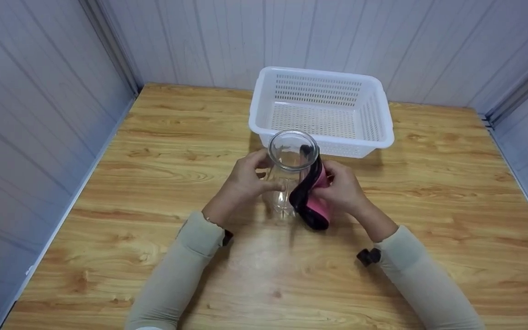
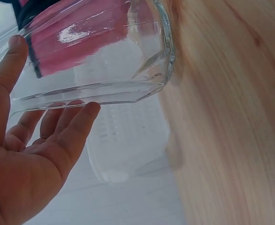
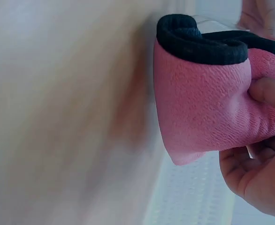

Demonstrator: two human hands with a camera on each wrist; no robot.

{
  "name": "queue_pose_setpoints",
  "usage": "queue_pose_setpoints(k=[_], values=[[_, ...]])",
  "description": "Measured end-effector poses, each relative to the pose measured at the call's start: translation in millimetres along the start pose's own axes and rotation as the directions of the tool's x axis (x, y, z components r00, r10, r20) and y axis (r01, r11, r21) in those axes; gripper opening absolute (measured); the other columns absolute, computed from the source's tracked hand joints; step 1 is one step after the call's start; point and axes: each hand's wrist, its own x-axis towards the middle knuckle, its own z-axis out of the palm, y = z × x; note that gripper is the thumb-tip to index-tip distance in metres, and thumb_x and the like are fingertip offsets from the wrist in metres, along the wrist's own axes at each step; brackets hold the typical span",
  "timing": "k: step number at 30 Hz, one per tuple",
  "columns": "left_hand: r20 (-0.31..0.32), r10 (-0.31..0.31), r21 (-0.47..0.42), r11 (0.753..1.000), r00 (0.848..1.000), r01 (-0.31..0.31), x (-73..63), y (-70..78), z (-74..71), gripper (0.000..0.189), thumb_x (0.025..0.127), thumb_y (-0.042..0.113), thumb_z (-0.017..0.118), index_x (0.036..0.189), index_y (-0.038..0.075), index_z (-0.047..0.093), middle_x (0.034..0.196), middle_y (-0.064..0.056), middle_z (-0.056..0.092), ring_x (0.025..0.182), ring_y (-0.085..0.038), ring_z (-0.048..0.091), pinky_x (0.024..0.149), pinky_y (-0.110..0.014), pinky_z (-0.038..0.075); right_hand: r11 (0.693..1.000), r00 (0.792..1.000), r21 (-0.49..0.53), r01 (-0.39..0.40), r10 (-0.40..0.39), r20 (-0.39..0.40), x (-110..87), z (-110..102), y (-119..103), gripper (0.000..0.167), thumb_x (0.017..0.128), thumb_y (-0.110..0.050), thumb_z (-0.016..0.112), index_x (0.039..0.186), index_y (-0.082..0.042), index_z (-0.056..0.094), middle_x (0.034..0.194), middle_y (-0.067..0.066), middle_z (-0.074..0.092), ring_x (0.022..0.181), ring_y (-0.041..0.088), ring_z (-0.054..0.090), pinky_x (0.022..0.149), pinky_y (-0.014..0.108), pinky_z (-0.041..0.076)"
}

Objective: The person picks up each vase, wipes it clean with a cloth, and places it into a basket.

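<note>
Left hand [image 1: 245,176] curls round a jar [image 1: 287,197], mouth up between the hands, pink showing through its glass. Beside it, a black-edged pink cloth [image 1: 317,209] is pinched between thumb and fingers of the right hand [image 1: 345,189]. Just beyond both hands sits a white basket [image 1: 337,141], its slotted floor in view.

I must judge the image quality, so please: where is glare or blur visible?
Head view: soft pale glare on the wooden table, lower middle; left wrist view: small bright highlight on the glass jar; right wrist view: table strongly blurred, pink cloth fairly sharp.
</note>
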Motion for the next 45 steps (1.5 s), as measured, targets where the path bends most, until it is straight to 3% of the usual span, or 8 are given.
queue_pose_setpoints(k=[5, 12, 21, 28, 31, 36, 45], values=[[0.008, -0.006, -0.023, 1.000, 1.000, 0.006, 1.4, 1.9, -2.1, 0.066, 0.063, 0.015, 0.090, 0.122, 0.020, 0.061, 0.115, 0.003, 0.062, 0.109, -0.014, 0.060, 0.100, -0.030, 0.053, 0.994, 0.997, 0.080, 0.069, -0.065, -0.044, 5.8, -8, -14, 0.023, 0.067, -0.001, 0.081, 0.082, -0.001, 0.063, 0.074, 0.007, 0.062, 0.068, 0.011, 0.053, 0.058, 0.019, 0.049], [-0.004, 0.021, -0.088, 0.996, 1.000, -0.022, 2.3, -0.1, -1.0, 0.070, 0.062, 0.010, 0.090, 0.125, 0.018, 0.060, 0.115, 0.001, 0.063, 0.108, -0.014, 0.062, 0.096, -0.025, 0.054, 0.993, 1.000, 0.115, 0.003, -0.002, -0.014, 7.6, -12, -26, 0.023, 0.068, 0.000, 0.080, 0.085, 0.001, 0.065, 0.074, 0.005, 0.061, 0.070, 0.011, 0.054, 0.060, 0.017, 0.049], [-0.003, 0.019, -0.085, 0.996, 1.000, -0.019, 1.0, -0.7, -3.2, 0.069, 0.064, 0.010, 0.089, 0.126, 0.015, 0.059, 0.116, -0.002, 0.062, 0.110, -0.020, 0.061, 0.097, -0.030, 0.055, 0.999, 0.996, -0.001, -0.036, 0.036, 0.076, 7.6, 0, -9, 0.033, 0.063, -0.003, 0.081, 0.091, -0.002, 0.063, 0.082, 0.009, 0.066, 0.076, 0.017, 0.061, 0.067, 0.028, 0.059], [0.001, -0.006, -0.074, 0.997, 1.000, 0.006, -0.3, -0.7, -2.6, 0.072, 0.064, 0.015, 0.089, 0.129, 0.021, 0.058, 0.118, -0.001, 0.062, 0.115, -0.026, 0.061, 0.097, -0.030, 0.055, 0.996, 0.985, -0.042, -0.085, 0.090, 0.148, 3.8, 8, 6, 0.037, 0.061, 0.001, 0.080, 0.095, -0.002, 0.065, 0.091, 0.012, 0.069, 0.082, 0.021, 0.064, 0.069, 0.028, 0.057], [0.002, -0.006, -0.060, 0.998, 1.000, 0.006, -0.2, -0.8, -1.5, 0.074, 0.064, 0.019, 0.090, 0.130, 0.023, 0.057, 0.118, 0.000, 0.063, 0.113, -0.022, 0.062, 0.097, -0.029, 0.055, 0.995, 0.983, -0.033, -0.095, 0.099, 0.153, 2.2, 9, 9, 0.039, 0.060, 0.001, 0.080, 0.096, -0.002, 0.066, 0.093, 0.012, 0.070, 0.081, 0.021, 0.064, 0.069, 0.028, 0.057], [-0.005, -0.006, -0.115, 0.993, 1.000, 0.005, -0.4, -2.7, 0.4, 0.078, 0.064, 0.017, 0.090, 0.133, 0.020, 0.055, 0.118, -0.001, 0.064, 0.112, -0.022, 0.063, 0.098, -0.031, 0.054, 0.995, 0.985, -0.030, -0.099, 0.102, 0.141, 0.1, 9, 12, 0.038, 0.062, 0.001, 0.080, 0.097, -0.003, 0.065, 0.092, 0.011, 0.068, 0.079, 0.020, 0.062, 0.066, 0.027, 0.056], [-0.001, 0.020, -0.171, 0.985, 1.000, -0.020, -4.6, -8.1, 1.4, 0.061, 0.067, 0.009, 0.086, 0.120, 0.014, 0.056, 0.120, -0.004, 0.064, 0.120, -0.024, 0.059, 0.102, -0.032, 0.052, 0.995, 0.991, 0.020, -0.098, 0.096, 0.091, -4.5, 13, 14, 0.033, 0.065, 0.001, 0.079, 0.092, -0.002, 0.061, 0.086, 0.009, 0.063, 0.076, 0.016, 0.059, 0.064, 0.024, 0.055]])
